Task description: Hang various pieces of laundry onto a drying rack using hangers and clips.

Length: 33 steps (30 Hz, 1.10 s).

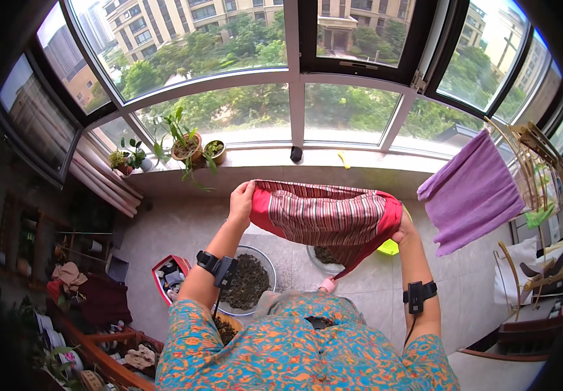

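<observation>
A striped cloth piece with red edging [327, 217] is stretched out in front of me, hanging in a sagging fold between both hands. My left hand [242, 203] pinches its upper left corner. At the right end, my right hand [403, 225] grips the red edging, with its fingertips partly hidden by the fabric. The cloth's lower right part tapers to a point near a pink slipper [327, 285]. Below the cloth, a basin of dark soil [247, 281] stands on the floor, and a second soil basin [327, 256] is partly covered by it.
Potted plants [187, 146] line the left of the windowsill [262, 159]. A purple towel [474, 195] hangs from a rack at right. A red box of small items [171, 278] is beside my left forearm. Behind the cloth, a yellow-green basin [389, 248] shows partly. Wooden shelving [100, 352] stands at lower left.
</observation>
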Available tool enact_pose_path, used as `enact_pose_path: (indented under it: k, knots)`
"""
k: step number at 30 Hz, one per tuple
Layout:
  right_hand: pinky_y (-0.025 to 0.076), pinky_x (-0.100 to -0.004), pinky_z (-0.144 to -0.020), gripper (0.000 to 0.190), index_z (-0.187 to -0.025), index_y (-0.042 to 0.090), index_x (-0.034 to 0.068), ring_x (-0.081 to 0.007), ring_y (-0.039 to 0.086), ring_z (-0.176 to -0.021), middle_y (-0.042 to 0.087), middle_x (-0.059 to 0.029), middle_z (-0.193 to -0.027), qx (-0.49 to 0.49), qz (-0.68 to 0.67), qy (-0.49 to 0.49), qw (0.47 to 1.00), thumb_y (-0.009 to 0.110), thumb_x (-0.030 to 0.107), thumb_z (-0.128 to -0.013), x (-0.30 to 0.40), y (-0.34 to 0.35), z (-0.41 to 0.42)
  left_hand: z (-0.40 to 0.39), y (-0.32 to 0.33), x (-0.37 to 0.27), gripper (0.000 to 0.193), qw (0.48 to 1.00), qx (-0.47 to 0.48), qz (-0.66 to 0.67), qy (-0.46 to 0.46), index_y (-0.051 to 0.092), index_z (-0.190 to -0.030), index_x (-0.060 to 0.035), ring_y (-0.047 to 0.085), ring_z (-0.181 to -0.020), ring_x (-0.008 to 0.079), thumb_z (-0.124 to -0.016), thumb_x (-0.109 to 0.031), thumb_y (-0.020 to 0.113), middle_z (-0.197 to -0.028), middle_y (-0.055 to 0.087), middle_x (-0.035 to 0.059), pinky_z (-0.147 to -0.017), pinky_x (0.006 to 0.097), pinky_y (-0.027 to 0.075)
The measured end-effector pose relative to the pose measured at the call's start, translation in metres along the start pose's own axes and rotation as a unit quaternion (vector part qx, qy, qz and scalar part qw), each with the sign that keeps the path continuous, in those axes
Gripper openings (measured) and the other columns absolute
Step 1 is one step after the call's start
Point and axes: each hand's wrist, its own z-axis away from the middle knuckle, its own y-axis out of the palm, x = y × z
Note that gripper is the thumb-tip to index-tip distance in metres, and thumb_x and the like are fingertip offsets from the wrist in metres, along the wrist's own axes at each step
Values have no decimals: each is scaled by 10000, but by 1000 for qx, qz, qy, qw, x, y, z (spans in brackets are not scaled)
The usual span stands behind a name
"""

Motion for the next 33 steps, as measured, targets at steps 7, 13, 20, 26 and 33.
enact_pose_path:
  k: [7,13,20,26,33]
  knots:
    - [347,-453,-1068,690,-1283,486,14,-304,513,-1193,549,-164,-1285,-10,-152,36,988,227,568,-965,23,3,-45,-25,3,-3,219,998,-33,-39,28,644,-1009,-15,572,-784,73,-952,-206,554,-893,650,12,-709,226,466]
    - [521,-395,-862,337,-1255,496,67,-235,637,-962,635,-116,-1097,11,-25,-31,999,521,88,-920,45,2,-73,-39,25,-11,208,998,6,-62,10,631,-997,-16,588,-781,84,-953,-203,551,-901,649,20,-720,238,479]
    - [477,-329,-907,275,-1160,567,-11,-197,615,-979,641,-114,-1088,-85,27,-145,985,445,33,-918,65,-37,-105,-55,34,-11,169,984,-9,-174,48,634,-982,-7,581,-778,89,-917,-158,597,-873,635,28,-707,227,470]
    - [492,-313,-857,294,-1138,572,-19,-175,615,-905,637,-98,-1007,-111,40,-192,974,429,24,-885,93,-94,-100,-57,80,-17,377,915,108,-383,-69,649,-975,32,575,-733,82,-906,-336,606,-836,643,38,-655,218,451]
    - [537,-338,-810,318,-1233,504,-19,-210,645,-902,633,-144,-1040,-81,-47,-220,971,417,84,-945,131,-106,-53,-57,132,-4,197,845,276,-378,-259,642,-927,-49,379,-417,40,-889,-241,618,-637,579,-14,-383,195,259]
